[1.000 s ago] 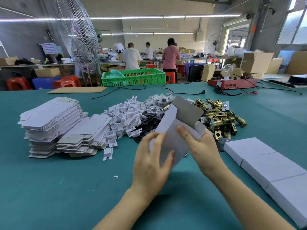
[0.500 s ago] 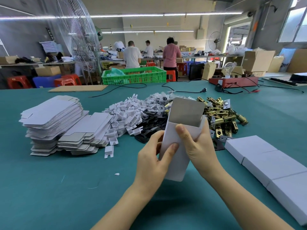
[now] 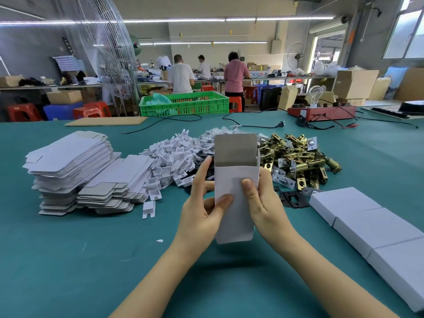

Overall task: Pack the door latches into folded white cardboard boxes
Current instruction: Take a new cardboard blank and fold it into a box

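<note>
Both hands hold a white cardboard box (image 3: 235, 200) upright above the table: the left hand (image 3: 202, 212) grips its left edge with the thumb on the front face, and the right hand (image 3: 263, 203) clasps the right edge likewise. The box's long axis runs vertically, its open mouth and raised grey-lined flap pointing up and away. Beneath is a teal table (image 3: 68, 260) in a workshop. Behind the box lie brass door latches (image 3: 298, 157) and white plastic pieces (image 3: 169, 154); stacked flat box blanks (image 3: 68, 166) sit left, closed white boxes (image 3: 371, 228) right.
</note>
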Demonstrator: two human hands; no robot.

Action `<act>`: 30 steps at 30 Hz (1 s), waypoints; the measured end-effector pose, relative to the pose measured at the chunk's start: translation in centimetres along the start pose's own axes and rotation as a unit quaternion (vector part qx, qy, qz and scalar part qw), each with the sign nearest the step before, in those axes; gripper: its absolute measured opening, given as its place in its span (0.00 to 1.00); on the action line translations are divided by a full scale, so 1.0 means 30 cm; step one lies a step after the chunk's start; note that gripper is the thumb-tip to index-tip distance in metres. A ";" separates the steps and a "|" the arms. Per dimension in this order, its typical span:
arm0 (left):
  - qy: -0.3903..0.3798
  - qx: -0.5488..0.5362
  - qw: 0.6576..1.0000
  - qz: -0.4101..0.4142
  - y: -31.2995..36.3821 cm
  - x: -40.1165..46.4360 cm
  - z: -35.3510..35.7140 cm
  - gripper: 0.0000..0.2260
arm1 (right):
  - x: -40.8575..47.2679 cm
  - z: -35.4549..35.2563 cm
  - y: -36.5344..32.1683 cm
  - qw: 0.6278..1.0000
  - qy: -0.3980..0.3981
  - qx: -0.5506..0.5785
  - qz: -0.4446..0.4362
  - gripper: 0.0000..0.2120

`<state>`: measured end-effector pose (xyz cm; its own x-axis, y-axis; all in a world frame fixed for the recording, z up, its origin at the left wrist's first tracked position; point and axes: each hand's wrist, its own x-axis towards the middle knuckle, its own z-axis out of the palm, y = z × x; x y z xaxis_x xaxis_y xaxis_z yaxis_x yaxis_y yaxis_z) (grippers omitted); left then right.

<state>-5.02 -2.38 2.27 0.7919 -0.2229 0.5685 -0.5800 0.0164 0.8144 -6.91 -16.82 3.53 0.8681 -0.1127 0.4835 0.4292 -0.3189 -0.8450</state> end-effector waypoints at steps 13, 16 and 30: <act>-0.107 -0.025 0.993 -0.030 -0.007 0.016 -0.045 0.27 | -0.004 -0.009 0.032 0.999 -0.030 0.008 0.014 0.13; -0.088 -0.010 0.996 -0.031 -0.003 0.019 -0.041 0.23 | -0.006 -0.005 0.031 0.999 -0.033 -0.008 -0.003 0.15; -0.033 -0.004 0.998 -0.045 0.004 0.018 -0.041 0.19 | 0.012 -0.018 -0.001 0.997 0.024 -0.006 -0.075 0.16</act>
<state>-4.44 -1.31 2.82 0.8264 -0.2884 0.4837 -0.5049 0.0010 0.8632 -6.75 -17.35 3.86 0.7816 -0.1077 0.6144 0.5494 -0.3475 -0.7599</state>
